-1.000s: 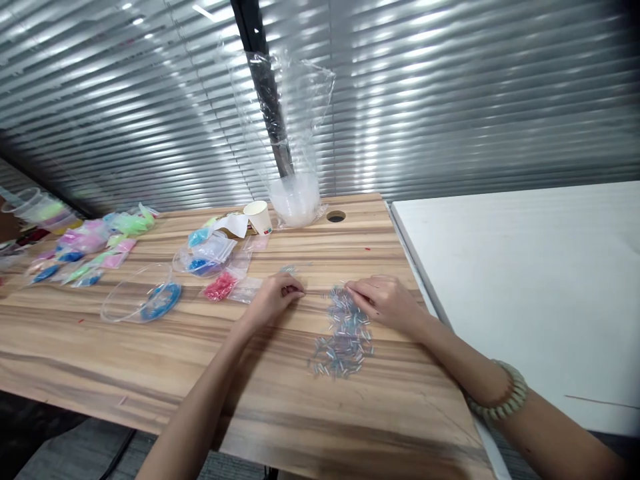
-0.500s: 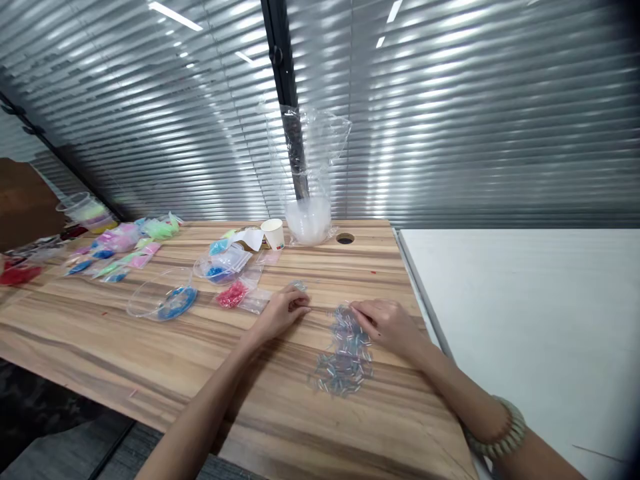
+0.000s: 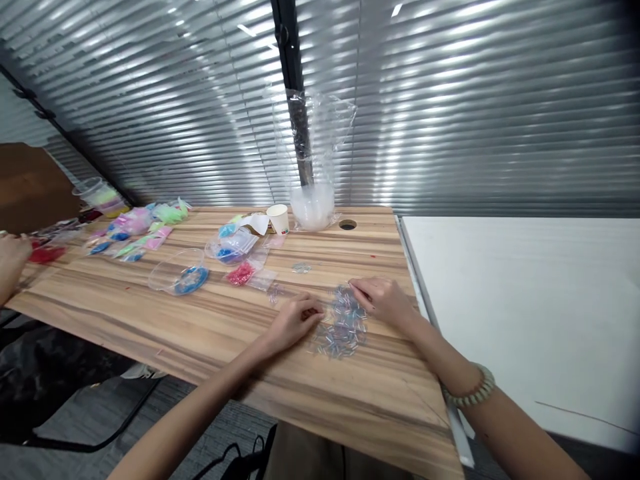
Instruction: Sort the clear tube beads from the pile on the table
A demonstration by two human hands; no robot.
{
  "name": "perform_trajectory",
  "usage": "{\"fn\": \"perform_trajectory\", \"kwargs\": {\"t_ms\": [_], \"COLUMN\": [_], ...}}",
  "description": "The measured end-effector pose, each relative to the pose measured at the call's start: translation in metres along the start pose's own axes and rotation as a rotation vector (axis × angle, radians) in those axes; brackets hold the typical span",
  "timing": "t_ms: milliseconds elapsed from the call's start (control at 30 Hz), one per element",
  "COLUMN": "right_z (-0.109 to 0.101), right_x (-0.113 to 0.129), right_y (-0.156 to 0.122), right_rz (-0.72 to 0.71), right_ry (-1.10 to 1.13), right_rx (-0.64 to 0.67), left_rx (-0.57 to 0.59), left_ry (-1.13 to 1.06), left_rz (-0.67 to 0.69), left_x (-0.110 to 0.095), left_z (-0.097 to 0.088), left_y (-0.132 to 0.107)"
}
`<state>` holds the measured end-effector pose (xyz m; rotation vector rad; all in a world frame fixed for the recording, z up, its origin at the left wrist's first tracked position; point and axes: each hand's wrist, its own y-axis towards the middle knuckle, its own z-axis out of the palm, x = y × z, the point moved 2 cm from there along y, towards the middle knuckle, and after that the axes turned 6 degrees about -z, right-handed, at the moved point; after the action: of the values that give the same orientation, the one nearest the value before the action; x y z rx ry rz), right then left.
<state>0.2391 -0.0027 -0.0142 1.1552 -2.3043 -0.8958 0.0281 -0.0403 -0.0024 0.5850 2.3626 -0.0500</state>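
A loose pile of small, clear, bluish-grey tube-shaped pieces [image 3: 345,323] lies on the wooden table in front of me. My left hand [image 3: 295,321] rests at the pile's left edge, fingers curled with thumb and fingertips together; whatever may be between them is too small to make out. At the upper right of the pile, my right hand [image 3: 384,299] pinches with thumb and forefinger, and its contents are also unclear. Beyond my left hand sits a small group of similar pieces [image 3: 301,268]. Another few clear pieces [image 3: 275,292] lie to its left.
Left of my hands are a bag of red pieces [image 3: 241,273], a clear round container with blue pieces [image 3: 190,280] and several colourful bags [image 3: 135,223]. A paper cup [image 3: 279,219] and bagged plastic bowls [image 3: 313,207] stand behind. Another person's hand [image 3: 13,260] shows far left.
My left hand has moved away from the small group of pieces, nearer to the main pile. My right hand stays at the pile's upper right. Another person's hand has appeared at the left edge.
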Motion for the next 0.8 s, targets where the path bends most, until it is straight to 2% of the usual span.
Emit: {"fn": "perform_trajectory", "kwargs": {"t_ms": [167, 333, 400, 467, 500, 567, 667, 733, 800], "right_z": [0.003, 0.004, 0.005, 0.005, 0.005, 0.005, 0.006, 0.005, 0.005], "right_x": [-0.001, 0.000, 0.001, 0.002, 0.002, 0.002, 0.003, 0.002, 0.002], "right_y": [-0.005, -0.007, -0.006, -0.005, -0.004, -0.003, -0.002, -0.001, 0.000], "right_rz": [0.030, 0.056, 0.061, 0.064, 0.064, 0.059, 0.041, 0.034, 0.031], "right_ry": [0.035, 0.079, 0.088, 0.088, 0.085, 0.072, 0.064, 0.066, 0.059], "right_rx": [-0.012, 0.026, 0.050, 0.068, 0.072, 0.074, 0.076, 0.076, 0.072], "left_rx": [-0.084, -0.224, -0.304, -0.364, -0.340, -0.211, -0.004, 0.092, 0.135], "left_ry": [0.085, 0.251, 0.268, 0.270, 0.236, 0.183, 0.241, 0.300, 0.341], "left_rz": [0.057, 0.028, -0.004, 0.015, 0.052, 0.089, 0.095, 0.101, 0.097], "left_x": [0.017, 0.051, 0.054, 0.043, 0.034, 0.011, -0.015, -0.022, -0.022], "left_z": [0.001, -0.026, -0.033, -0.032, -0.028, -0.015, 0.002, 0.008, 0.009], "left_y": [-0.010, -0.023, -0.033, -0.044, -0.049, -0.057, -0.064, -0.065, -0.067]}}
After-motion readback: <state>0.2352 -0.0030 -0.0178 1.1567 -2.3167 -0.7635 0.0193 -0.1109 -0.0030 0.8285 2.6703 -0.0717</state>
